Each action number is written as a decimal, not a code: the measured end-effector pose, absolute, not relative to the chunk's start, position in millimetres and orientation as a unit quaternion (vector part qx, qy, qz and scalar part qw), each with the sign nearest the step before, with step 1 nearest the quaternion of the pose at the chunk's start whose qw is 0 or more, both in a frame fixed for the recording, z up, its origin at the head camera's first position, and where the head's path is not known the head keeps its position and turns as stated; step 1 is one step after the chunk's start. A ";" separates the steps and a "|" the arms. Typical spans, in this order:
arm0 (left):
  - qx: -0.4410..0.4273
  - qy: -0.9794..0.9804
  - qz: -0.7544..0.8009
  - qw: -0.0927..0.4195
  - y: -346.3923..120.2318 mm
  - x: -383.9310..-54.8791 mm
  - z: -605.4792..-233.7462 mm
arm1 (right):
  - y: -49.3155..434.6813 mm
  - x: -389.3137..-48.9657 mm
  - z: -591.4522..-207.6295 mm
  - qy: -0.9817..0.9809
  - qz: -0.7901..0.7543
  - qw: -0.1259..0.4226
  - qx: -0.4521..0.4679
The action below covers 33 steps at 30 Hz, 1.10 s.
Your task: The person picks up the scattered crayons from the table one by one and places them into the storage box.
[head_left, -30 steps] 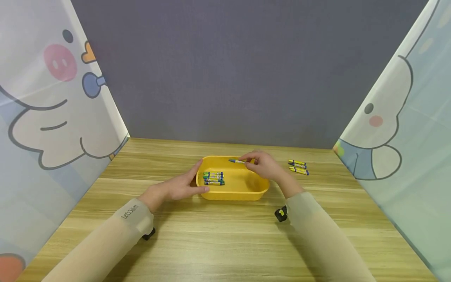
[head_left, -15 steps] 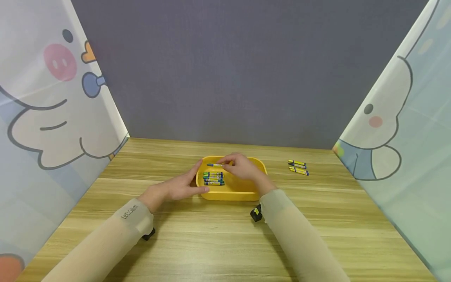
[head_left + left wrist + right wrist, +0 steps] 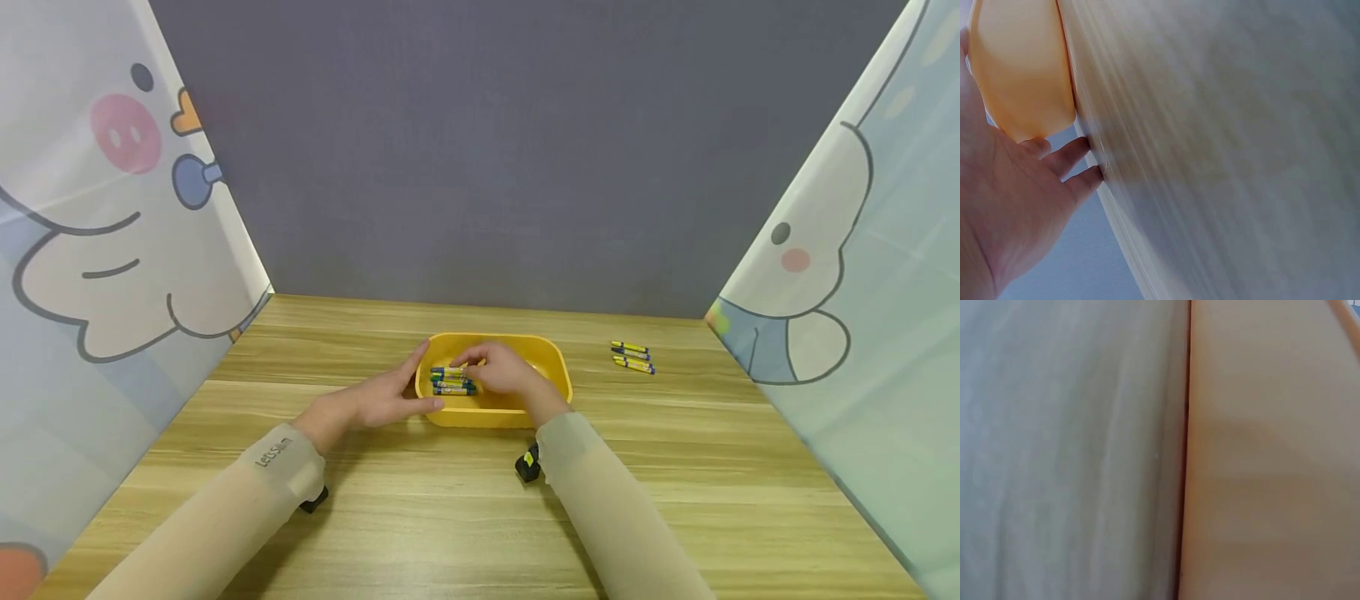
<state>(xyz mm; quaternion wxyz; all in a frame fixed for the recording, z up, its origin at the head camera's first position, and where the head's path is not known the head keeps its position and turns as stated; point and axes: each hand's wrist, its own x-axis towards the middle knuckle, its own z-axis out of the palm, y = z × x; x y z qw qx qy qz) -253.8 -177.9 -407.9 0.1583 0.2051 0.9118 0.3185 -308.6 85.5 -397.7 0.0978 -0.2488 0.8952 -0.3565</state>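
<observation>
A yellow plastic basket (image 3: 555,367) stands on the table. My left hand (image 3: 386,397) rests against its left end, thumb along the near rim and fingers spread at the side; in the left wrist view the fingers look fairly straight. Inside the basket, my right hand (image 3: 502,369) pinches a blue crayon (image 3: 439,370) by its right end, thumb and index finger around it. The crayon lies level at the far side of a row of several crayons (image 3: 453,391) at the basket's left end. Whether it touches them I cannot tell. The right wrist view shows only the basket's outer wall (image 3: 1266,456) and the table.
Several more crayons (image 3: 633,354), mostly yellow and one dark blue, lie side by side on the wooden table (image 3: 420,517) to the right of the basket. A dark grey panel (image 3: 487,167) rises behind, and printed cloth walls (image 3: 885,275) flank both sides.
My right hand has carried the blue crayon from the basket's far right side leftward, then down toward the row of crayons. The left hand has stayed at the basket's left end.
</observation>
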 end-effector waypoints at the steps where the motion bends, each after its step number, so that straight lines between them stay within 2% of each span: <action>1: 0.205 0.911 0.320 0.159 -177.9 -253.8 -408.0 | 86.0 -308.7 -398.7 0.895 -0.358 0.103 -0.247; 15: 0.207 0.915 0.311 0.151 -177.6 -255.0 -408.5 | 90.0 -308.3 -402.3 0.888 -0.376 0.131 -0.232; 33: 0.216 0.912 0.316 0.146 -178.5 -255.7 -408.7 | 89.0 -309.8 -404.5 0.894 -0.359 0.132 -0.233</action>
